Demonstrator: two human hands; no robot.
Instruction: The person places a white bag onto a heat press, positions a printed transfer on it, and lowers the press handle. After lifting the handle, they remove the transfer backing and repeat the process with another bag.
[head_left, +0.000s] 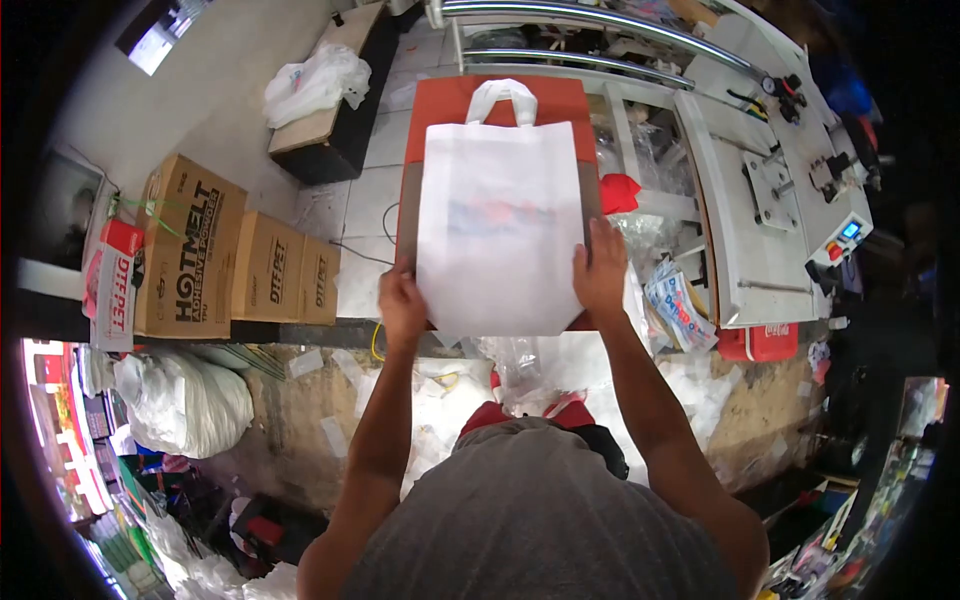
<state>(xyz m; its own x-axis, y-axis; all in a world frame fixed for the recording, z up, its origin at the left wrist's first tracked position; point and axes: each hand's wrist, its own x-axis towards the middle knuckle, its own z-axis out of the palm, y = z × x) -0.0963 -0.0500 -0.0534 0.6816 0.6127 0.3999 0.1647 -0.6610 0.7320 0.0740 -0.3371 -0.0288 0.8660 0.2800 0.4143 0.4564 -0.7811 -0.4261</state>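
A white tote bag (pixel 498 270) lies flat on a heat press's platen with a red-orange upper part (pixel 435 110). Its two handles (pixel 505 95) point away from me, and a faint blue and red print shows through the middle of the cloth. At the bag's lower left edge, my left hand (pixel 403 303) is closed with its fingers curled at the cloth; the fingertips are partly hidden. My right hand (pixel 601 268) rests along the lower right edge, fingers stretched out and the thumb toward the bag.
The white heat press machine (pixel 755 200) with gauge and control box (pixel 843 245) stands to the right. Printed film sheets (pixel 678 303) lie below it. Cardboard boxes (pixel 190 250) stand at left. A plastic bag (pixel 318 85) sits on a bench. Loose white sheets cover the floor.
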